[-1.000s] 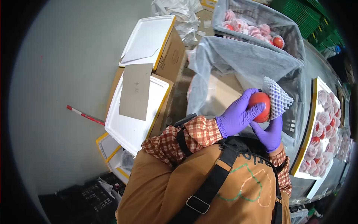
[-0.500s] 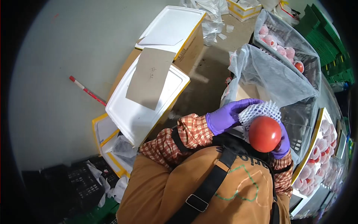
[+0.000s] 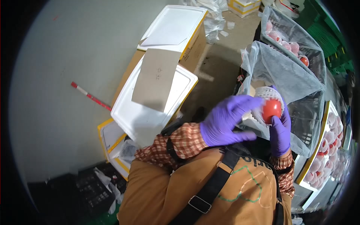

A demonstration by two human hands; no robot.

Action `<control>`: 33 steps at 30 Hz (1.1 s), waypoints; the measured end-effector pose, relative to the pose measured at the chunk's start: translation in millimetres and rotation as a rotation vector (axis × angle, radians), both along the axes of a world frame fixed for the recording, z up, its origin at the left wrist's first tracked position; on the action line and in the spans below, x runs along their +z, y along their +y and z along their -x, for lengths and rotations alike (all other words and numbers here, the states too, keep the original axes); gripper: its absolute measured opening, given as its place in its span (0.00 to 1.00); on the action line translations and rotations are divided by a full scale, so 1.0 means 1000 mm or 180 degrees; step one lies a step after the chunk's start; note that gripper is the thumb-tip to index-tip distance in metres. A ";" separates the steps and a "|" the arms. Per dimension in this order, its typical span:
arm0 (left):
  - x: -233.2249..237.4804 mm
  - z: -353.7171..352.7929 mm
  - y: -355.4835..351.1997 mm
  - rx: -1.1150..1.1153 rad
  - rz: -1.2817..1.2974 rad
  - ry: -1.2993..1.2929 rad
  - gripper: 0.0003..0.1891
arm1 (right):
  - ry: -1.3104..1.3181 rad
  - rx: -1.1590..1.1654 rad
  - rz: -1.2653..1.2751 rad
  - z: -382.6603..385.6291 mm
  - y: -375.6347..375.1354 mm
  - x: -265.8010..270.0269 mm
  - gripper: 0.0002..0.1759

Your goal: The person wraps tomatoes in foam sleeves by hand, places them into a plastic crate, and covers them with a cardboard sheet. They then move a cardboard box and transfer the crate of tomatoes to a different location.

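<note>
A red tomato (image 3: 272, 110) sits partly inside a white foam net (image 3: 267, 93), above the lined crate. Purple-gloved, my right hand (image 3: 281, 129) holds it from the right, thumb on the near side of the fruit. My left hand (image 3: 228, 120), also in a purple glove, is just left of the tomato with fingers and thumb spread; its fingertips are blurred near the foam net. Whether they touch the net I cannot tell.
A grey crate (image 3: 300, 123) with a thin liner (image 3: 296, 80) is in front of me. Behind it, another crate holds netted tomatoes (image 3: 290, 45). A box of netted fruit (image 3: 324, 153) lies right. White-lidded boxes (image 3: 131, 116) with grey cardboard (image 3: 156, 78) stand left.
The tomato and foam net have moved up and away from my body, with more of the fruit covered by the net. My left hand has opened and its fingers have spread.
</note>
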State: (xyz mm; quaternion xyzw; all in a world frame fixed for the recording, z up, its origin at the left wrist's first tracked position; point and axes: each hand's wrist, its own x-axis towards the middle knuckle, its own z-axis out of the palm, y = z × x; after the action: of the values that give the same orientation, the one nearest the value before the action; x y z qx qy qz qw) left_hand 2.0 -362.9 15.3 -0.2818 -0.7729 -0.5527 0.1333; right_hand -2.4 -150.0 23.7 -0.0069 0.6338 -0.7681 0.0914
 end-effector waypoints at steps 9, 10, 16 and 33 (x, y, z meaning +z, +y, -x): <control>-0.287 0.067 -0.229 0.2611 0.3110 -0.2578 0.53 | -0.0632 -0.1010 0.0559 0.048 -0.014 -0.020 0.30; -0.302 0.066 -0.243 0.2619 0.3199 -0.3009 0.54 | -0.0651 -0.1134 0.0599 0.053 -0.018 -0.019 0.28; -0.304 0.092 -0.250 0.2330 0.3908 -0.3945 0.51 | -0.0663 -0.1409 0.0581 0.057 -0.029 -0.019 0.28; -0.358 0.106 -0.450 0.3409 0.2904 -0.5504 0.71 | -0.0784 -0.2233 0.0837 0.027 0.003 -0.036 0.30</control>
State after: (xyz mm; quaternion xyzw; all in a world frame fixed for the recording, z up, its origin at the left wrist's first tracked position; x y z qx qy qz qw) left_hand -103.7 -812.4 -342.7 0.5451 -0.7579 -0.0982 -0.3447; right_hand -29.9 -146.7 -12.1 0.2906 0.4782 -0.8224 -0.1029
